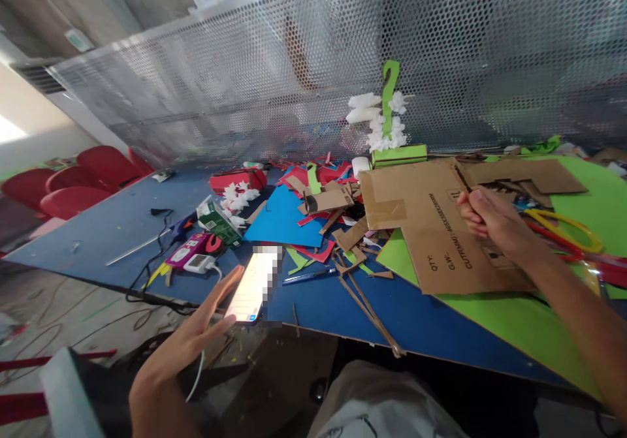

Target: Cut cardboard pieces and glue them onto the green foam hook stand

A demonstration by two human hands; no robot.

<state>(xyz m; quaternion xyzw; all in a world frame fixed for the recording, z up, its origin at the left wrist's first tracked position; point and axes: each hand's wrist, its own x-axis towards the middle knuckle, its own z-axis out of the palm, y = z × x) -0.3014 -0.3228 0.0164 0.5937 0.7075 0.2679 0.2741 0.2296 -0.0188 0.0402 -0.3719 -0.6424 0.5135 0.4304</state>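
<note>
My left hand (203,327) is wrapped round the edges of a smartphone (249,289) with a lit screen, held at the table's front edge. A white charging cable (200,373) hangs below that hand. On the right, my right hand (497,226) is closed, thumb on top, on a narrow brown cardboard strip (461,178). Whether this strip is part of the printed cardboard sheet (409,206) beneath, I cannot tell. The sheet lies partly over green board (509,324). Between my hands are a blue pen (309,276) and thin brown sticks (367,307).
Cardboard and coloured paper scraps (343,222) heap mid-table beside a blue sheet (287,216). A glue gun (183,228), green box (218,221) and purple power strip (189,250) lie left. Yellow-handled scissors (568,226) lie right. A perforated metal screen (255,85) stands behind.
</note>
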